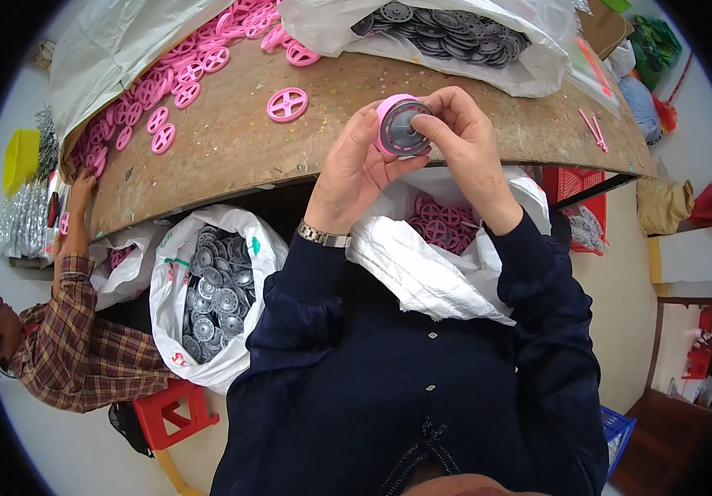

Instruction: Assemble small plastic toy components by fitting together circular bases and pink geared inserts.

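Note:
Above the table's near edge, a pink toy wheel (385,107) with a dark grey disc (401,136) set against its face is held between my two hands. My left hand (346,169) grips the wheel's left side and underside with thumb and fingers. My right hand (468,149) holds the right side, its thumb pressed on the middle of the grey disc. Whether the disc is fully seated in the pink rim cannot be told. On the table, a loose pink spoked ring (287,105) lies flat to the left of my hands.
Many pink rings (186,74) spill from a white sack on the wooden table (232,149). Dark grey discs (455,37) fill another sack behind. Below stand sacks of silvery discs (219,298) and pink wheels (443,223). A co-worker (83,331) reaches in from the left; pink sticks (594,130) lie right.

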Tool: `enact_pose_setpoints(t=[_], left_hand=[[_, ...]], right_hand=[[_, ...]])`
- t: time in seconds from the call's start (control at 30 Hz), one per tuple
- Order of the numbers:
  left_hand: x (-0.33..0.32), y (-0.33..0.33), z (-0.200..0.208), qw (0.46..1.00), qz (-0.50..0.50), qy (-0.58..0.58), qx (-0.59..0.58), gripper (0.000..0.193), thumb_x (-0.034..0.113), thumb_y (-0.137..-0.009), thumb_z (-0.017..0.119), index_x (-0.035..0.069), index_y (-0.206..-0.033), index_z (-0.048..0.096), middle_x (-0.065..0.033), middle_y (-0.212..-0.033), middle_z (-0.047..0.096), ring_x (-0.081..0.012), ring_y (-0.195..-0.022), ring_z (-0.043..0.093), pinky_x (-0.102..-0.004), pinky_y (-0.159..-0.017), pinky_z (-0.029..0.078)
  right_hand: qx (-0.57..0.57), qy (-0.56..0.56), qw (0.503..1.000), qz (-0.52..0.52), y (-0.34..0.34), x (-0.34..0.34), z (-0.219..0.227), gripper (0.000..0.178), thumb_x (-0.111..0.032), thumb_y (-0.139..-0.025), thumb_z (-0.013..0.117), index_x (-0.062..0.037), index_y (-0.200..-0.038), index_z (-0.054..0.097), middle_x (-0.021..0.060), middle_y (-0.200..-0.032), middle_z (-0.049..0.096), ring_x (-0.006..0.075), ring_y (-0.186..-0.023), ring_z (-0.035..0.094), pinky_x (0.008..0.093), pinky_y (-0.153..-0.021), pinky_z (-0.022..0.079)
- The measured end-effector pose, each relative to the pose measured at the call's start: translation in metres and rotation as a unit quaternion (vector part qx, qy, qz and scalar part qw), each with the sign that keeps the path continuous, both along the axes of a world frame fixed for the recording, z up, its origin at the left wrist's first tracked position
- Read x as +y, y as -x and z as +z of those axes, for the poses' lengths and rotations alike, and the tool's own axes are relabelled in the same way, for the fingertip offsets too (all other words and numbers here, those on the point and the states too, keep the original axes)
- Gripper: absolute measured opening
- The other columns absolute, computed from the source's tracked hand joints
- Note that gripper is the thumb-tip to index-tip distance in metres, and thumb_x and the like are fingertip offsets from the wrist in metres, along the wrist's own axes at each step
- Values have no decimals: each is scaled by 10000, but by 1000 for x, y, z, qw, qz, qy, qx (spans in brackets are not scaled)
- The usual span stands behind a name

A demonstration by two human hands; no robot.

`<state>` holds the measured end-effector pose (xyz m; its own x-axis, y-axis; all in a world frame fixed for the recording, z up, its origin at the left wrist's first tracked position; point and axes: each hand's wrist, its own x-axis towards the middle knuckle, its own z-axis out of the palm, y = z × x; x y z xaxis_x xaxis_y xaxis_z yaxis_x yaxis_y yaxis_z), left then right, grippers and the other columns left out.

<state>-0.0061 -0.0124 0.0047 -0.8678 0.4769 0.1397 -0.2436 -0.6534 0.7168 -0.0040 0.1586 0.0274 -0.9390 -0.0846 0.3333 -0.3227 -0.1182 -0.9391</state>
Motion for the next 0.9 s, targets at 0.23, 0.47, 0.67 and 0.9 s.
enact_pose_setpoints(t=[0.23,0.47,0.67,0.9], left_hand=[[7,-12,2,995,44,77,39,478,403,-1071,410,16,-1344,475,-129,-1206,620,-228,-991,694,-351,-864,592],[5,-20,-1,961,134,203,134,334,253,-1050,504,-14,-1249,531,-111,-1108,635,-174,-956,683,-294,-795,596],[2,-22,-1,945,108,267,153,303,59,-988,569,-23,-1274,511,-106,-1136,626,-179,-947,676,-303,-788,603],[10,-27,-3,916,171,303,198,257,52,-987,556,-21,-1233,541,-94,-1022,664,-158,-808,690,-279,-685,600]], right_hand=[[-14,-26,999,-26,-6,2,-7,184,-43,-926,657,-18,-1083,564,8,-984,634,70,-912,602,229,-809,491],[-38,-61,997,0,-14,5,-1,226,-55,-925,660,14,-1136,617,25,-1020,669,81,-928,619,231,-822,501],[-55,-63,996,39,-19,11,4,168,-48,-922,653,16,-1075,623,23,-977,669,72,-890,616,222,-800,498],[-10,-104,994,-28,-20,9,-2,123,-44,-888,687,13,-990,648,20,-867,691,67,-787,628,220,-709,508]])
